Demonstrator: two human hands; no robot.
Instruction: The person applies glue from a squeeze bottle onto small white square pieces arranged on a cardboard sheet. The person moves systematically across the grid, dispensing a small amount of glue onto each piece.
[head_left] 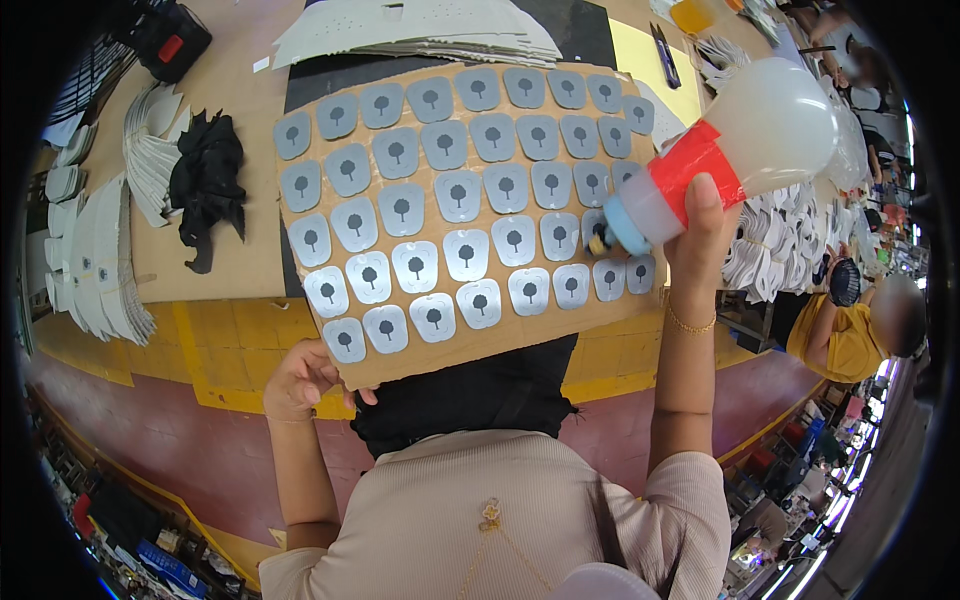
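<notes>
My right hand [706,225] is wrapped round a large translucent squeeze bottle [775,125] banded with red tape. The bottle is tipped so its blue cap and dark nozzle point down and left, over the right side of a brown cardboard sheet [520,345]. Rows of rounded grey patches [466,255], each with a dark tree-like mark, cover the sheet. My left hand [305,380] grips the sheet's near left corner, with some fingers hidden beneath it. The nozzle overlaps a patch near the right edge; I cannot tell whether it touches.
Behind the sheet lies a stack of white cut pieces [420,30]. A black cloth bundle [208,180] and more white pieces [110,265] are at left. A dark-handled cutter [664,55] rests on yellow paper. White pieces [775,245] pile up at right, near another person in yellow [840,345].
</notes>
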